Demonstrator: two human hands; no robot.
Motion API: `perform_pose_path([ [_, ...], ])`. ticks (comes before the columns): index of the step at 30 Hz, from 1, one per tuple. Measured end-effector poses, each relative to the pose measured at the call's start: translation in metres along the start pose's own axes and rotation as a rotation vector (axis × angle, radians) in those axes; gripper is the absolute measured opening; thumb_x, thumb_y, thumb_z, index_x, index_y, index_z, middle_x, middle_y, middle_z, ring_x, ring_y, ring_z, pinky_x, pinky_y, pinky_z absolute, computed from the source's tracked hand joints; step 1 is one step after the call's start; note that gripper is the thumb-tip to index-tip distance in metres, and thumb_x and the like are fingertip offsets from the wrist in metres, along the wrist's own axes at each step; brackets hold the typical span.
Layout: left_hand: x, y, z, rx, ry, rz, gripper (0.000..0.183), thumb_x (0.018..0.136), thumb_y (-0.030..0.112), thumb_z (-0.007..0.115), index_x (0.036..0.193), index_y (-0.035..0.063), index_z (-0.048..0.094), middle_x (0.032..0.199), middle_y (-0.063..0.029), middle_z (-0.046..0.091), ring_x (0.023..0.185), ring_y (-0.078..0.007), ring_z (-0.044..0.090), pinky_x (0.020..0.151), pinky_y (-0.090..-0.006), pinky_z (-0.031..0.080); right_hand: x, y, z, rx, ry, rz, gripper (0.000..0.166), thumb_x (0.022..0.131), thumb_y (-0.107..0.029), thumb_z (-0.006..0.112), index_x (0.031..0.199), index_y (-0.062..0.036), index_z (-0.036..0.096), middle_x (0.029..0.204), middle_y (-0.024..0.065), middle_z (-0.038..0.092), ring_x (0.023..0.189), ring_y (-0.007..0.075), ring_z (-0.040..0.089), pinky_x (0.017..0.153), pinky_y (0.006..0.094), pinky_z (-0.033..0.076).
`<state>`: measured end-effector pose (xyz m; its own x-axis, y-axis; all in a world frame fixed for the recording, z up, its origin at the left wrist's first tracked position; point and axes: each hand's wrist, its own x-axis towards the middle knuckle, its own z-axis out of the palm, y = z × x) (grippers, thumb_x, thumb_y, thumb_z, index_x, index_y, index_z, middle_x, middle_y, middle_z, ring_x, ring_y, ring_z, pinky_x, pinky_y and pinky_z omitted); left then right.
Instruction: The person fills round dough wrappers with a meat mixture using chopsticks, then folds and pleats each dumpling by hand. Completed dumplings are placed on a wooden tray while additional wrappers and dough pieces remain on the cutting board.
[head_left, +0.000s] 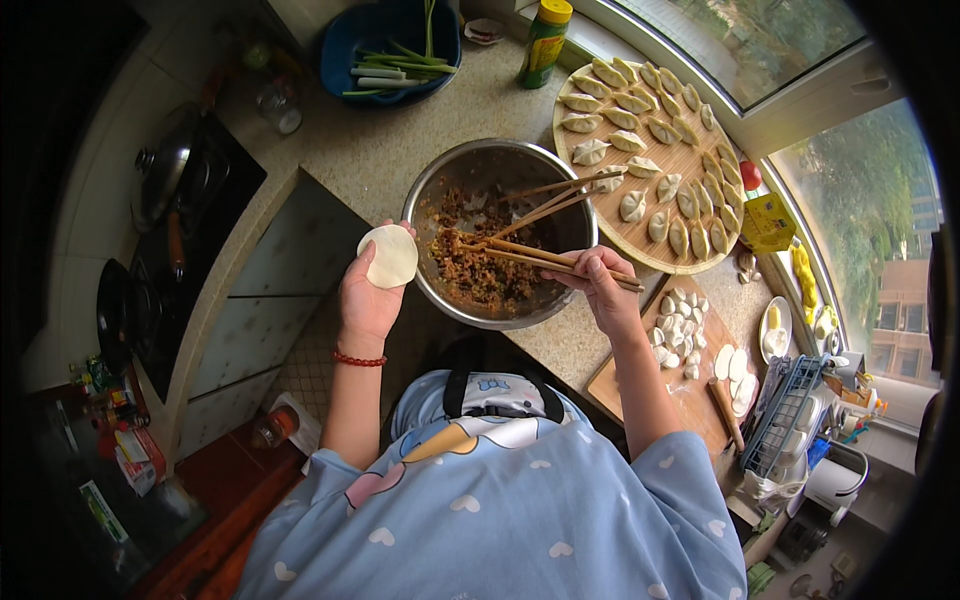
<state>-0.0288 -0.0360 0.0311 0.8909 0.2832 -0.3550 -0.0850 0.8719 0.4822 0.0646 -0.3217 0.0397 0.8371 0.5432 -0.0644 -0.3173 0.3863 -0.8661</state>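
Note:
On my left hand (369, 304) lies a round dumpling wrapper (390, 257), flat and bare, with my thumb over its edge. My right hand (604, 281) grips a pair of wooden chopsticks (551, 260). Their tips are in the minced filling (480, 266) inside a stainless steel bowl (500, 325). More chopsticks (547, 206) lean in the bowl, their upper ends over its right rim. Just left of the bowl, my left hand holds the wrapper near the rim.
Many folded dumplings (664, 131) cover a round woven tray (622, 210) at the upper right. A cutting board (686, 409) bears dough pieces (679, 330), flat wrappers (739, 379) and a rolling pin (726, 416). A blue basin (330, 52) holds scallions (397, 71). A stove (202, 195) stands left.

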Motion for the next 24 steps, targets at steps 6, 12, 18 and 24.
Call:
perform_pose_path([
  [6, 0.009, -0.024, 0.025, -0.112, -0.031, -0.263, 0.043, 0.097, 0.023, 0.030, 0.128, -0.0054, 0.038, 0.131, -0.0224, 0.042, 0.123, -0.0296, 0.041, 0.103, -0.0413, 0.034, -0.018, -0.022, 0.012, -0.096, -0.055, -0.133, 0.028, 0.088, -0.025, 0.058, 0.078, -0.0005, 0.049, 0.100, 0.0214, 0.057, 0.093, 0.0356, 0.061, 0.086, 0.0458, 0.050],
  [12, 0.008, -0.028, 0.053, -0.195, -0.077, -0.388, 0.047, 0.098, 0.026, 0.022, 0.129, -0.0076, 0.033, 0.134, -0.0249, 0.037, 0.126, -0.0385, 0.034, 0.106, -0.0441, 0.031, -0.030, -0.049, 0.035, -0.920, -0.280, -0.455, 0.014, 0.075, -0.008, 0.069, 0.082, -0.0017, 0.059, 0.099, 0.0141, 0.063, 0.081, 0.0265, 0.063, 0.065, 0.0308, 0.050],
  [18, 0.013, -0.032, 0.060, -0.183, -0.039, -0.425, 0.047, 0.098, 0.026, 0.020, 0.129, -0.0069, 0.033, 0.135, -0.0248, 0.035, 0.127, -0.0379, 0.033, 0.106, -0.0460, 0.031, -0.043, -0.064, 0.058, -1.481, -0.602, -0.603, 0.014, 0.073, -0.009, 0.066, 0.085, -0.0067, 0.060, 0.117, 0.0141, 0.057, 0.089, 0.0275, 0.063, 0.065, 0.0324, 0.054],
  [24, 0.014, -0.034, 0.060, -0.232, -0.090, -0.403, 0.045, 0.098, 0.025, 0.020, 0.129, -0.0057, 0.034, 0.137, -0.0218, 0.034, 0.128, -0.0369, 0.032, 0.105, -0.0452, 0.032, -0.044, -0.078, 0.051, -1.221, -0.439, -0.435, 0.013, 0.074, -0.011, 0.068, 0.083, -0.0048, 0.060, 0.108, 0.0141, 0.061, 0.083, 0.0260, 0.064, 0.064, 0.0312, 0.053],
])
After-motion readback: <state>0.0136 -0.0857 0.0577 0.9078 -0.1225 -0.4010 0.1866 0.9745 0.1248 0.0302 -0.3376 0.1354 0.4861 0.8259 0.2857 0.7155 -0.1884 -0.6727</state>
